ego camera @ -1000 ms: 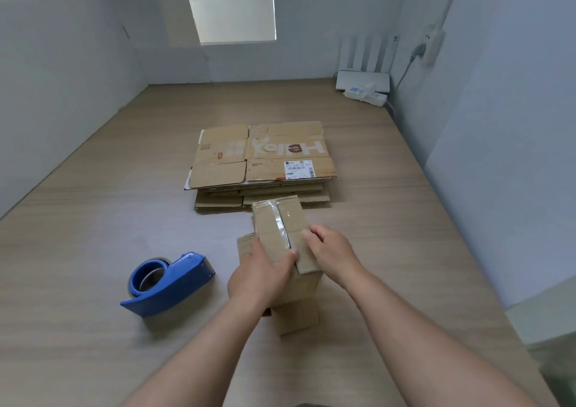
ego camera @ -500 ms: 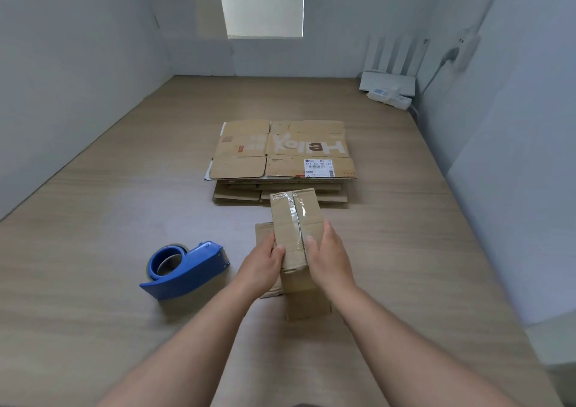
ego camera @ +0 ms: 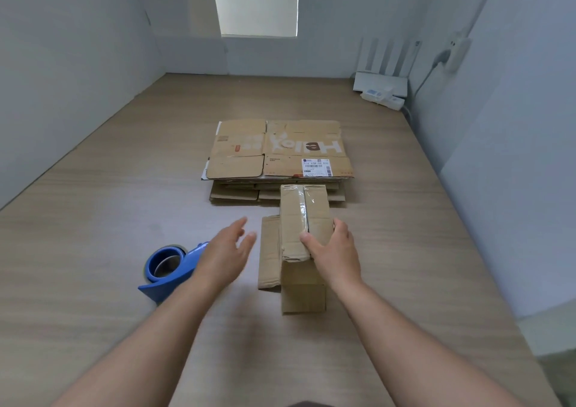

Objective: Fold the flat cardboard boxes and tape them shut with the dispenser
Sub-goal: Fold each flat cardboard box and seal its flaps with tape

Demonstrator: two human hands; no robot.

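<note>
One small brown cardboard box (ego camera: pixel 304 219) is seen folded up on the pale wood-grain tabletop (ego camera: pixel 93 235), just in front of the stack of flat brown cardboard boxes (ego camera: pixel 243 144). A strip of clear tape (ego camera: pixel 301 207) is laid along its top seam, but a dark gap shows at the near end, so the seal is prob. not fully pressed down. The box is gripped at its near top edge by the right hand (ego camera: pixel 333 250), thumb on the lid, fingers curled over the right side. The left hand (ego camera: pixel 226 250) is held clear of the box, fingers spread, nothing in it, partly over the blue plastic tape dispenser (ego camera: pixel 165 266) lying at left. A cardboard panel (ego camera: pixel 269 250) touches the box's left side; flap or separate sheet can't be told. Progress is judged early: one box taped on top, underside unseen, w/ several flats left to be folded & taped.
</note>
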